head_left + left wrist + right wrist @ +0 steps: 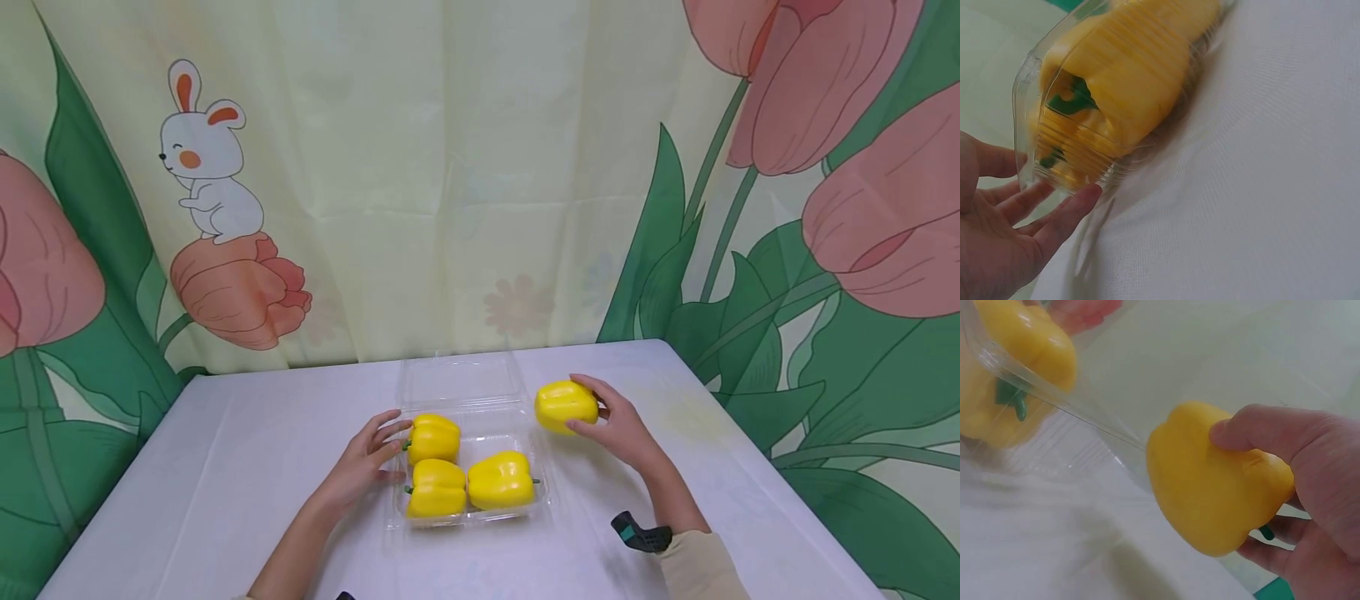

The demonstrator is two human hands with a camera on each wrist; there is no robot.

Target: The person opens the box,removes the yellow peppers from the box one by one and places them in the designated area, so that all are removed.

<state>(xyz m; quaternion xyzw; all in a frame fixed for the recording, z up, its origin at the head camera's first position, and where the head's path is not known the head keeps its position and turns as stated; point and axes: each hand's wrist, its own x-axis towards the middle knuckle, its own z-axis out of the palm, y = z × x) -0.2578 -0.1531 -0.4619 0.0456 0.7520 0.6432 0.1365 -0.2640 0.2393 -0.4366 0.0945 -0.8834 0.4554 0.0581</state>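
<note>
A yellow bell pepper with a green stem is gripped by my right hand, thumb on one side and fingers on the other. It is held up just right of a clear plastic clamshell box. Inside the box lie three more yellow peppers: one at back left, one at front left, one at front right. At the box's left side is my left hand; in the left wrist view its fairly straight fingers touch the box wall.
The box's clear lid lies folded back behind it, near the far edge of the white-covered table. A curtain printed with tulips and a rabbit hangs behind. A black strap device is on my right wrist.
</note>
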